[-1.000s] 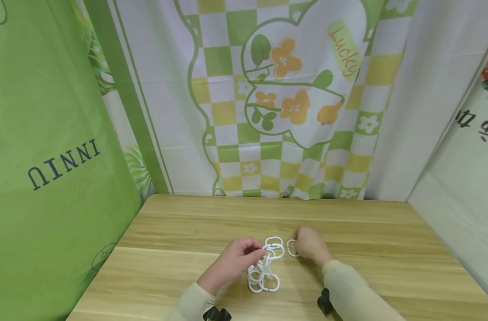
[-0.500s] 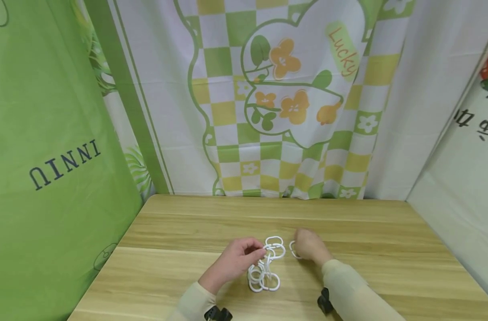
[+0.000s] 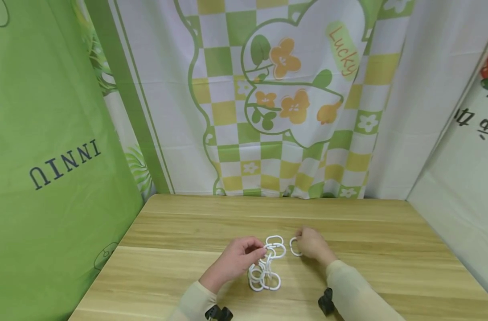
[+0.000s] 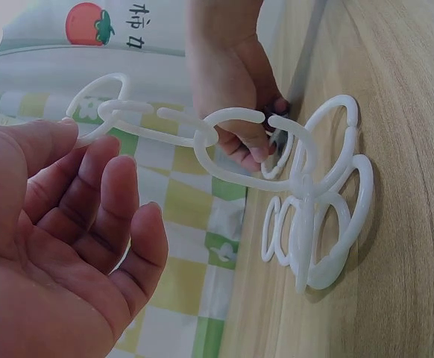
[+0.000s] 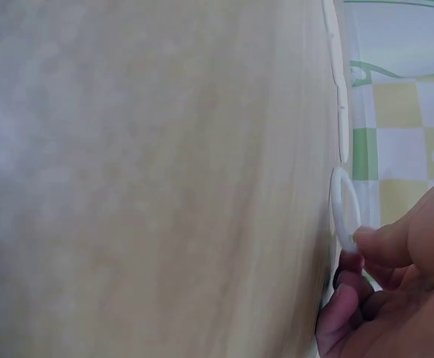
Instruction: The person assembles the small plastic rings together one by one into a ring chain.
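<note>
A chain of white plastic links point(image 3: 270, 281) runs from the tabletop up to my left hand point(image 3: 235, 261). In the left wrist view the left hand point(image 4: 75, 239) pinches the end link point(image 4: 98, 86) between thumb and forefinger, its other fingers loosely bent, and several links hang or rest on the wood. To the right, my right hand point(image 3: 313, 244) pinches a separate white link point(image 3: 293, 246) low over the table. The right wrist view shows that link point(image 5: 338, 201) tilted up on one edge, held by thumb and fingertips of the right hand point(image 5: 403, 291).
The wooden table point(image 3: 179, 223) reaches back to a white and green checked curtain point(image 3: 219, 111). A green cloth point(image 3: 67, 214) hangs on the left side, and a pale cloth point(image 3: 460, 200) with printed characters hangs on the right.
My right hand has shifted slightly to the right and turned a little, and more of the link in it shows. My left hand stays almost where it was, pinching the chain.
</note>
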Demonstrator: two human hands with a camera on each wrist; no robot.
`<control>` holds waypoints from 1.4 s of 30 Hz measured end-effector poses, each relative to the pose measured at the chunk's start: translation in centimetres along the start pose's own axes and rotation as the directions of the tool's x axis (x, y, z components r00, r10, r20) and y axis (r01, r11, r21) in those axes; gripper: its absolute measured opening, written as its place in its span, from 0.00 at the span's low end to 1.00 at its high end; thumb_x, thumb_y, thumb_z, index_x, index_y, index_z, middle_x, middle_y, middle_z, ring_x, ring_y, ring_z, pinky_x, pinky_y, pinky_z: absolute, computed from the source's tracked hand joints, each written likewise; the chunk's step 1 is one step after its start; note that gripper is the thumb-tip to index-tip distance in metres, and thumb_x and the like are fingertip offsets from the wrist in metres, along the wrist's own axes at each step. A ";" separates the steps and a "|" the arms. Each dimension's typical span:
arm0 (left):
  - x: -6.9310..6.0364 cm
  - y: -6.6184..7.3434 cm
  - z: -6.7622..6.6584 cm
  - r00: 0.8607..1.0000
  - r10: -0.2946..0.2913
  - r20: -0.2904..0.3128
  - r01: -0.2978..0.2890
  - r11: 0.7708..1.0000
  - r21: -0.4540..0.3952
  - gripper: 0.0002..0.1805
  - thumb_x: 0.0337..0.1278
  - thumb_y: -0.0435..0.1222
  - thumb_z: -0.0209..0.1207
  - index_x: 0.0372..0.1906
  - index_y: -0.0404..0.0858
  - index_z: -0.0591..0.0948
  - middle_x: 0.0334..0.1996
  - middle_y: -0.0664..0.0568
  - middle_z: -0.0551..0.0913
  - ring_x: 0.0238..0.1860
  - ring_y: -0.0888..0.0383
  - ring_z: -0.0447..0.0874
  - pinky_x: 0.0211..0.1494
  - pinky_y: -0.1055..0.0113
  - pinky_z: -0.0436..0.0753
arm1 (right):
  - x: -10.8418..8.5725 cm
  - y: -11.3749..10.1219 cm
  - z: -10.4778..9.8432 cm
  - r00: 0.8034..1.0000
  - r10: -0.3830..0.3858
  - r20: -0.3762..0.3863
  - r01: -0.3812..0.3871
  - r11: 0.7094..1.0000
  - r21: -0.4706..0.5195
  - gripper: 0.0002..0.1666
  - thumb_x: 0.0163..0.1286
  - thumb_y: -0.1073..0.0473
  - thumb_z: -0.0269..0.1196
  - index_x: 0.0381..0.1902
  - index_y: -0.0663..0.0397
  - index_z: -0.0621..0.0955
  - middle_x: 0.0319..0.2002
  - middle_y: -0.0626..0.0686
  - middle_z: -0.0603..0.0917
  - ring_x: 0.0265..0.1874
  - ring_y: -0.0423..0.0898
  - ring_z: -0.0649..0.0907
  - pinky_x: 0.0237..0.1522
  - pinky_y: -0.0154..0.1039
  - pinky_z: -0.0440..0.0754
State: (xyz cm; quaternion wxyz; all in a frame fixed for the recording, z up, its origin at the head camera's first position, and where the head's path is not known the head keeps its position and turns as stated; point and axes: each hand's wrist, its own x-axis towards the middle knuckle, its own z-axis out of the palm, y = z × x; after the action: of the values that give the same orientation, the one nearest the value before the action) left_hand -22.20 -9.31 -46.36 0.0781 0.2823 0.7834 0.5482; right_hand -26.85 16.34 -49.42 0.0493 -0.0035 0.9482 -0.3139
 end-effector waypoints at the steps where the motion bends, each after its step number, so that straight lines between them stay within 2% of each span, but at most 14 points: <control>1: 0.0 -0.1 0.0 1.000 0.002 0.001 -0.002 1.000 0.002 0.12 0.68 0.40 0.59 0.41 0.34 0.83 0.30 0.56 0.83 0.28 0.62 0.79 0.32 0.70 0.80 | 0.0 0.1 0.0 1.000 0.006 0.002 -0.006 0.999 0.033 0.08 0.68 0.66 0.54 0.41 0.64 0.78 0.32 0.54 0.79 0.32 0.49 0.77 0.36 0.45 0.77; 6: -0.1 -0.1 0.0 1.000 -0.013 0.002 0.013 1.000 -0.001 0.11 0.68 0.41 0.59 0.40 0.35 0.83 0.30 0.55 0.83 0.29 0.62 0.80 0.33 0.70 0.81 | -0.3 0.7 0.0 1.000 0.009 -0.016 -0.007 0.986 0.164 0.09 0.70 0.67 0.54 0.42 0.66 0.79 0.35 0.55 0.80 0.35 0.50 0.77 0.36 0.42 0.75; 9: -0.1 0.0 -0.1 1.000 -0.026 0.004 0.026 1.000 -0.009 0.10 0.68 0.41 0.59 0.40 0.38 0.83 0.32 0.49 0.84 0.29 0.61 0.80 0.34 0.68 0.81 | -0.6 0.8 -0.1 1.000 0.013 -0.028 -0.007 0.978 0.208 0.09 0.71 0.66 0.54 0.42 0.66 0.80 0.36 0.56 0.80 0.37 0.51 0.77 0.37 0.42 0.75; 13: -0.2 0.0 -0.1 0.999 -0.035 0.005 0.035 0.999 -0.022 0.09 0.68 0.41 0.59 0.40 0.39 0.83 0.34 0.43 0.84 0.30 0.60 0.80 0.34 0.67 0.82 | -1.0 0.9 -0.2 0.999 0.013 -0.032 -0.003 0.953 0.303 0.08 0.72 0.66 0.54 0.41 0.66 0.79 0.37 0.57 0.79 0.38 0.51 0.76 0.38 0.41 0.73; 17: -0.2 -0.2 0.0 0.999 -0.045 -0.003 0.045 0.999 -0.020 0.07 0.68 0.41 0.59 0.40 0.41 0.83 0.32 0.51 0.83 0.30 0.60 0.80 0.34 0.68 0.81 | -1.6 1.1 -0.4 1.000 0.005 -0.018 0.003 0.907 0.421 0.09 0.73 0.66 0.53 0.44 0.67 0.77 0.36 0.57 0.78 0.33 0.48 0.75 0.33 0.38 0.73; 20: -0.2 -0.2 0.0 0.999 -0.051 -0.008 0.050 0.999 -0.017 0.07 0.68 0.41 0.59 0.40 0.42 0.83 0.31 0.57 0.82 0.30 0.60 0.80 0.34 0.69 0.81 | -2.2 1.0 -0.9 1.000 -0.001 0.012 -0.006 0.848 0.530 0.11 0.74 0.65 0.53 0.48 0.68 0.77 0.37 0.57 0.78 0.31 0.47 0.74 0.30 0.38 0.75; 22: -0.2 -0.2 0.0 0.999 -0.051 -0.010 0.050 0.999 -0.016 0.07 0.68 0.40 0.59 0.41 0.41 0.83 0.30 0.58 0.82 0.30 0.61 0.80 0.34 0.69 0.81 | -2.7 0.8 -1.3 0.999 -0.021 0.026 0.002 0.813 0.582 0.13 0.74 0.64 0.54 0.50 0.68 0.76 0.37 0.58 0.78 0.31 0.47 0.74 0.29 0.40 0.77; 25: -0.2 -0.1 0.0 0.999 -0.048 -0.008 0.048 0.999 -0.015 0.09 0.68 0.40 0.59 0.41 0.39 0.83 0.30 0.57 0.82 0.29 0.61 0.79 0.33 0.69 0.81 | -3.6 0.4 -2.2 0.997 -0.071 0.006 0.052 0.786 0.617 0.14 0.73 0.63 0.57 0.51 0.69 0.76 0.37 0.57 0.80 0.32 0.48 0.76 0.33 0.42 0.80; 27: -0.2 -0.1 0.1 0.999 -0.044 -0.005 0.044 0.999 -0.016 0.10 0.68 0.40 0.59 0.41 0.37 0.83 0.30 0.55 0.82 0.29 0.62 0.79 0.34 0.68 0.81 | -4.2 0.1 -2.8 0.994 -0.110 -0.006 0.089 0.771 0.631 0.16 0.72 0.63 0.59 0.51 0.72 0.76 0.36 0.57 0.81 0.31 0.48 0.77 0.33 0.41 0.80; 32: -0.2 0.0 0.1 1.000 -0.022 0.003 0.023 1.000 -0.018 0.10 0.67 0.40 0.60 0.40 0.36 0.83 0.30 0.54 0.82 0.29 0.61 0.79 0.34 0.67 0.82 | -5.7 -0.6 -3.9 0.982 -0.189 0.009 0.128 0.698 0.705 0.18 0.70 0.64 0.60 0.50 0.76 0.75 0.34 0.55 0.82 0.29 0.46 0.78 0.33 0.37 0.80; 37: -0.2 0.0 0.3 1.000 0.008 0.006 -0.008 1.000 -0.026 0.08 0.66 0.38 0.60 0.40 0.37 0.84 0.29 0.55 0.82 0.29 0.63 0.79 0.33 0.70 0.81 | -6.7 -1.7 -4.2 0.960 -0.275 0.046 0.154 0.660 0.735 0.15 0.68 0.61 0.63 0.46 0.71 0.78 0.32 0.53 0.81 0.28 0.44 0.78 0.34 0.36 0.79; 42: 0.0 0.2 0.5 1.000 0.021 0.013 -0.021 1.000 0.005 0.05 0.65 0.34 0.61 0.39 0.36 0.84 0.32 0.46 0.84 0.30 0.65 0.78 0.35 0.73 0.79 | -6.9 -2.6 -4.0 0.940 -0.334 0.068 0.170 0.632 0.756 0.15 0.69 0.61 0.62 0.45 0.71 0.78 0.32 0.53 0.81 0.28 0.43 0.78 0.34 0.36 0.78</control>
State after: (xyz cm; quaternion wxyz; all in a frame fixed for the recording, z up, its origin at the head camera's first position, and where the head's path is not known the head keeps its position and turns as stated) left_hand -21.92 -8.81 -46.41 0.0768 0.2942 0.7812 0.5453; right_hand -20.42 16.87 -44.05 0.0975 -0.1480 0.7186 -0.6725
